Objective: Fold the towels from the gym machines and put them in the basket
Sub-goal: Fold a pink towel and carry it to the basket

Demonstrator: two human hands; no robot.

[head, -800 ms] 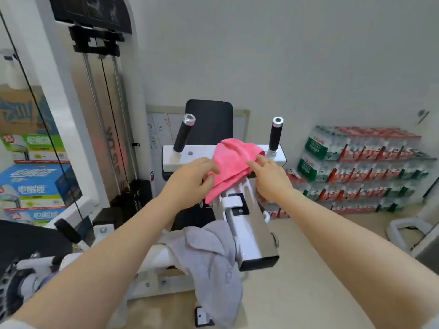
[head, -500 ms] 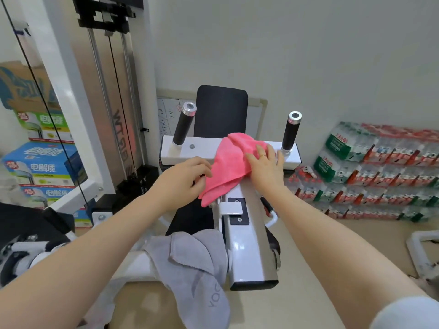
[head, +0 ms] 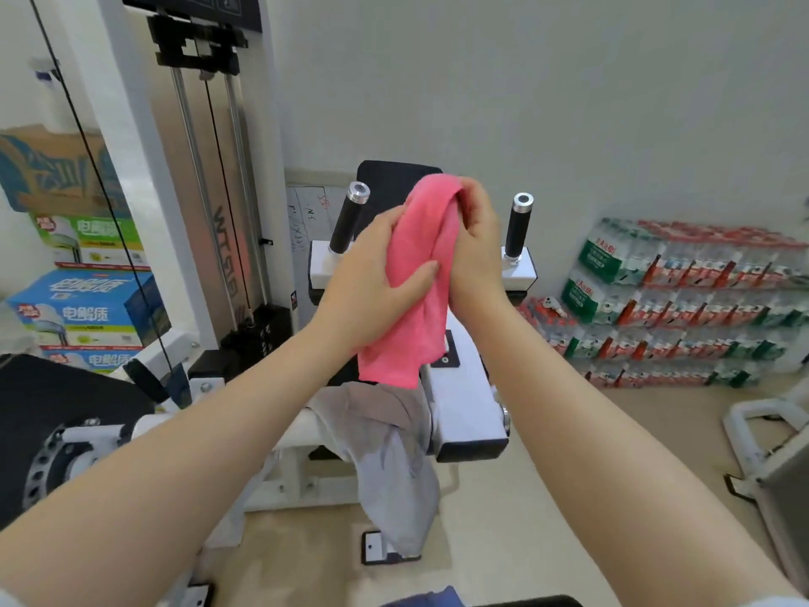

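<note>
A: Two hands meet at the centre of the frame, both on the pink towel [head: 420, 291].

B: How are they holding it?

A: The left hand [head: 372, 282] grips it from the left side, thumb pressed across the front of the cloth, fingers [head: 385, 221] wrapped behind. The right hand [head: 475, 256] holds the upper right part, its fingers [head: 470, 190] curled over the top fold. So both are closed on the towel.

B: Is it resting on anything?

A: I see it raised in front of the white gym machine [head: 464, 409], bunched lengthwise and hanging down to a loose lower edge just above centre frame. I cannot tell whether that edge touches the machine.

B: Any other towel?

A: A grey towel [head: 389, 466] is draped over the machine's white bar right below the pink one, its long end hanging toward the floor [head: 547, 519] in the lower middle.

B: And around them?

A: Two black handles with silver caps stand on the machine, the left handle [head: 348, 221] beside the left hand, the right handle [head: 516, 225] just right of the right hand. A black pad [head: 385, 181] stands behind the towel. Cased water bottles [head: 683, 300] are stacked against the wall at right, blue and green cartons [head: 87, 308] at left, with the weight-stack frame [head: 210, 168] in the upper left.
</note>
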